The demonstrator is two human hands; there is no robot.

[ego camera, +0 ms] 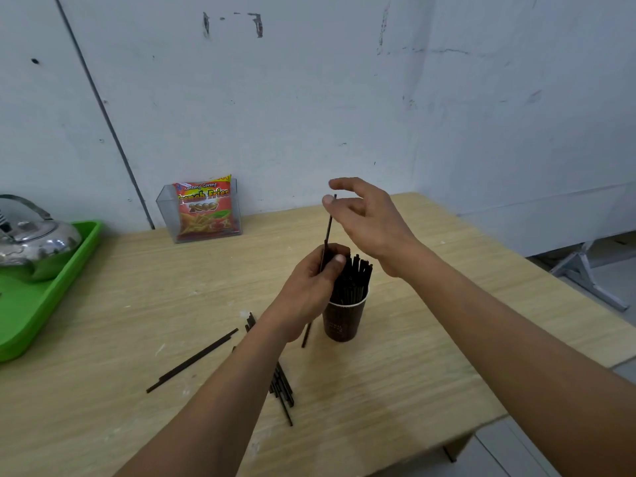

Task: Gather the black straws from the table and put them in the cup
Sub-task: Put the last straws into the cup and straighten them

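We are leaning over a pale wooden desk that is standing against a grey-white wall. At its left edge a green tray is carrying a shiny metal kettle. Near the wall a clear plastic holder is propping up a red snack packet of French fries.

Our right hand is hovering above the cup with its fingers loosely spread and grasping nothing. Its thumb is sitting right at the top end of the raised straw, though we cannot tell whether it is touching. Our left hand is curling its fingers around that same black straw, holding it nearly upright. The straw's lower end is showing below the hand, just left of the cup and outside it.

The dark brown paper cup is standing upright in the middle of the desk, with a bunch of black straws already standing in it. A small pile of loose straws is lying on the desk, partly under our left forearm. A slanted line of straws is lying apart, further left.
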